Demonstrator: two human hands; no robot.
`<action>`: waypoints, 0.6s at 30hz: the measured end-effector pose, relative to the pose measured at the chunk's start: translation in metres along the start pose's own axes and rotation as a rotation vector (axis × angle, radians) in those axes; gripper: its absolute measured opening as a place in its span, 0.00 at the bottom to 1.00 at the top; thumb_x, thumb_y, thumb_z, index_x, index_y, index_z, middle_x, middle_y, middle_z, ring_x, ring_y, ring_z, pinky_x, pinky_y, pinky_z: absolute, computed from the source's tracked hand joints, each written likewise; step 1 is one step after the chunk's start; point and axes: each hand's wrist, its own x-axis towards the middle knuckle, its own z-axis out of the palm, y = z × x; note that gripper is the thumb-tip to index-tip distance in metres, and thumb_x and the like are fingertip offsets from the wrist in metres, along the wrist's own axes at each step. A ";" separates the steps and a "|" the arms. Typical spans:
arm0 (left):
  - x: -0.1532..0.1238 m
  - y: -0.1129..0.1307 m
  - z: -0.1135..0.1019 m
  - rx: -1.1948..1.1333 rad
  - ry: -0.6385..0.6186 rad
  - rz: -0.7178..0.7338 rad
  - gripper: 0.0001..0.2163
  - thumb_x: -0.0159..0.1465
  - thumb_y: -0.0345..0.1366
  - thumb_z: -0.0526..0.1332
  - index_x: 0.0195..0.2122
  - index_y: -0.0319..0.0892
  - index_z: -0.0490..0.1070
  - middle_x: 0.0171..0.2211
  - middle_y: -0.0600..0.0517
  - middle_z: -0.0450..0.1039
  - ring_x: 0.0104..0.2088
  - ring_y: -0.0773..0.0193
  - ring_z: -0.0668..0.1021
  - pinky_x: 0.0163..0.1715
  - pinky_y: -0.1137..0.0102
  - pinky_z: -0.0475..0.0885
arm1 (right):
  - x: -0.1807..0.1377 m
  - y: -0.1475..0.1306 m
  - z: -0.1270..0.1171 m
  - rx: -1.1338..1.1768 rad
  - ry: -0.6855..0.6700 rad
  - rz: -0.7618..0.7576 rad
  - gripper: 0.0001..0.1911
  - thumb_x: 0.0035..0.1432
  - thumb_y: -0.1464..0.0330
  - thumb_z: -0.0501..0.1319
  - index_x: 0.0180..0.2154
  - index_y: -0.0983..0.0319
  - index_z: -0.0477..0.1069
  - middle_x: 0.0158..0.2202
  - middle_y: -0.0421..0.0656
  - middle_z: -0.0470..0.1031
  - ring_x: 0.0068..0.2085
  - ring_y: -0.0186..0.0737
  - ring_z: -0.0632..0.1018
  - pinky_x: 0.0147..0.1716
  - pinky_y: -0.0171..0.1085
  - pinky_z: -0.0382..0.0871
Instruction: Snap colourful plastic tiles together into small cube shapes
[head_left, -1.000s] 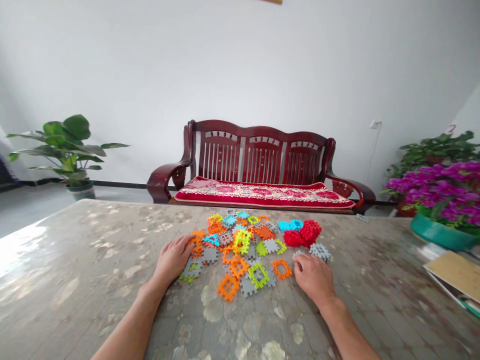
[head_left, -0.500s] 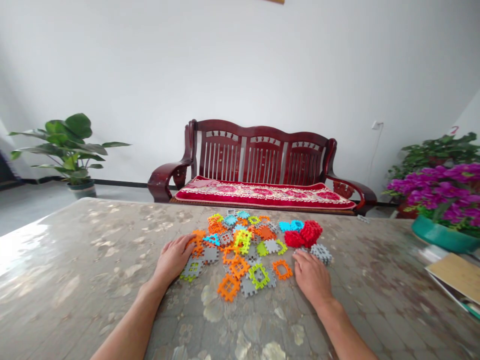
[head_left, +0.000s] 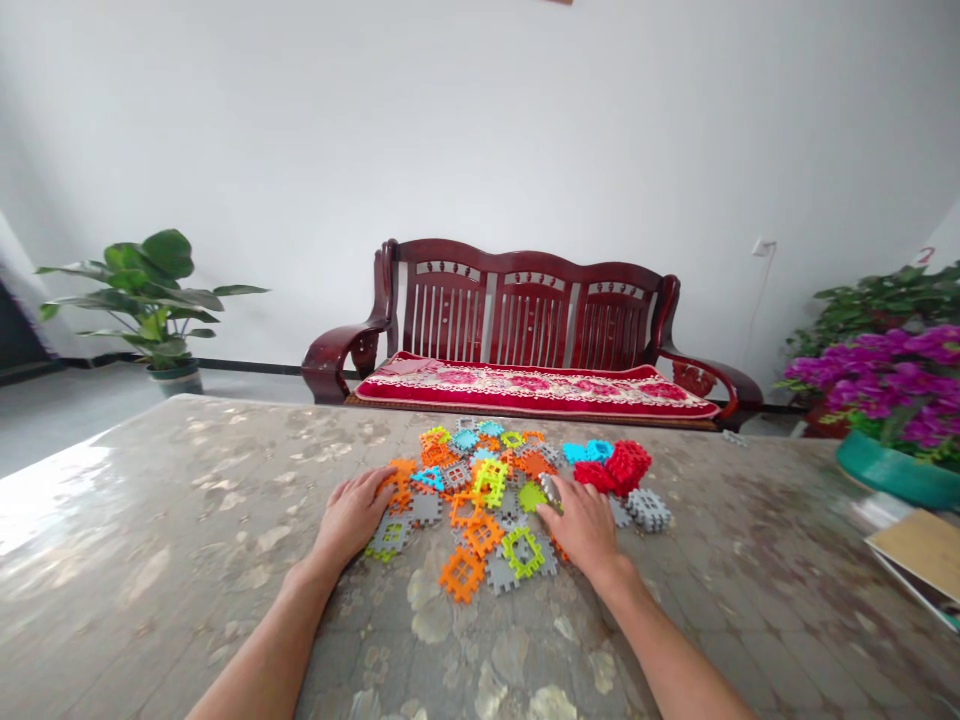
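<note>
A loose heap of toothed plastic building tiles lies mid-table, in orange, grey, lime green and blue. At the heap's left edge rests my left hand point(head_left: 354, 520), fingers stretched out and touching orange tiles point(head_left: 401, 482). My right hand point(head_left: 583, 522) reaches over the right side of the heap. Its thumb and fingers are apart around a grey tile point(head_left: 550, 487), beside a green tile point(head_left: 532, 496); the hand partly hides both the grey tile and an orange tile. Nearer me lie an orange window tile point(head_left: 462, 574) and a lime-green frame tile point(head_left: 523, 552).
Red pieces point(head_left: 626, 466), blue tiles point(head_left: 589, 452) and a grey stack point(head_left: 648, 510) stand beyond my right hand. At the right are a teal flower pot point(head_left: 896, 470) and a cardboard-coloured book point(head_left: 919, 550). A wooden bench point(head_left: 529, 310) stands behind the patterned table point(head_left: 247, 600).
My right hand has moved left from beside the grey stack onto the heap's right side, covering the orange frame tile there. My left hand stays in place. The view has shifted slightly.
</note>
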 end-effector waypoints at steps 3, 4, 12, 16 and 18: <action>0.000 -0.002 0.001 -0.004 0.004 0.001 0.18 0.69 0.42 0.48 0.55 0.50 0.71 0.56 0.51 0.73 0.56 0.59 0.73 0.59 0.61 0.60 | 0.001 -0.001 0.004 -0.003 0.023 0.031 0.19 0.57 0.65 0.62 0.51 0.58 0.72 0.47 0.48 0.78 0.47 0.48 0.74 0.44 0.42 0.63; 0.000 -0.002 0.002 -0.004 0.002 0.000 0.18 0.69 0.42 0.48 0.55 0.50 0.71 0.57 0.51 0.73 0.57 0.59 0.73 0.59 0.61 0.60 | 0.000 -0.001 0.005 0.002 0.036 0.036 0.18 0.57 0.68 0.61 0.51 0.58 0.73 0.46 0.47 0.78 0.46 0.47 0.74 0.44 0.42 0.63; 0.001 0.002 -0.002 0.017 -0.018 -0.015 0.18 0.69 0.40 0.48 0.55 0.49 0.70 0.57 0.50 0.72 0.57 0.59 0.73 0.59 0.61 0.59 | -0.009 0.003 0.005 -0.001 0.133 -0.045 0.15 0.65 0.65 0.55 0.49 0.56 0.76 0.42 0.44 0.80 0.42 0.44 0.74 0.41 0.40 0.61; 0.001 0.001 -0.002 0.010 -0.007 -0.006 0.18 0.68 0.40 0.48 0.55 0.49 0.70 0.57 0.50 0.73 0.57 0.59 0.73 0.60 0.60 0.59 | -0.013 0.011 -0.004 -0.008 0.145 -0.027 0.16 0.66 0.65 0.54 0.50 0.55 0.75 0.40 0.44 0.81 0.40 0.43 0.75 0.39 0.39 0.61; 0.001 0.000 -0.001 0.009 -0.007 -0.005 0.18 0.68 0.41 0.48 0.55 0.49 0.70 0.57 0.50 0.73 0.57 0.59 0.73 0.60 0.61 0.59 | -0.015 0.018 -0.009 -0.006 0.143 -0.044 0.15 0.66 0.65 0.54 0.50 0.55 0.75 0.39 0.44 0.80 0.40 0.43 0.75 0.40 0.38 0.61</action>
